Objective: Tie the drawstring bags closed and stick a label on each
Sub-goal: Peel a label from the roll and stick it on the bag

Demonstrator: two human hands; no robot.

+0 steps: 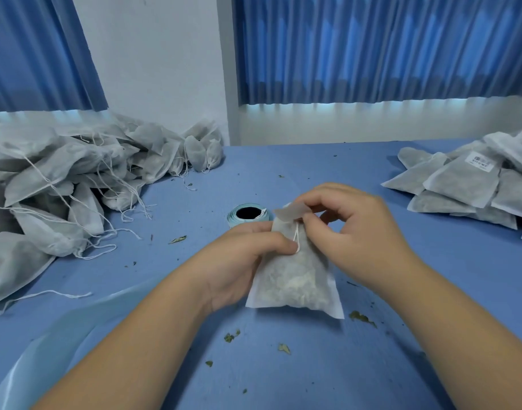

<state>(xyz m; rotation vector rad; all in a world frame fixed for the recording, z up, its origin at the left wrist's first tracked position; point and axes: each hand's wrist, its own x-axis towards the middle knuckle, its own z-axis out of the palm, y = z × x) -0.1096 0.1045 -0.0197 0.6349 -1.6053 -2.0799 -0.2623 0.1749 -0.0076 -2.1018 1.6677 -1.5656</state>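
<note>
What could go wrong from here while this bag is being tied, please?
The thin drawstring could slip from the right hand's pinch, leaving the neck loose. The bag looks full; if the left hand's grip on its neck eases, more leaf bits like those on the table may spill.

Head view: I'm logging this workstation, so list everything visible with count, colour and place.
held bag: one, white, green filling, centre
drawstring: one, white, at its neck
table: one, blue
piled bags: many, grey, left
stacked bags: several, grey, far right, one labelled
label roll: one, pale blue, behind held bag
leaf bits: scattered, green, on table
sheet: one, translucent, near left
curtains: two, blue, behind
left hand: grips held bag
right hand: fingers pinch held bag's neck
</note>
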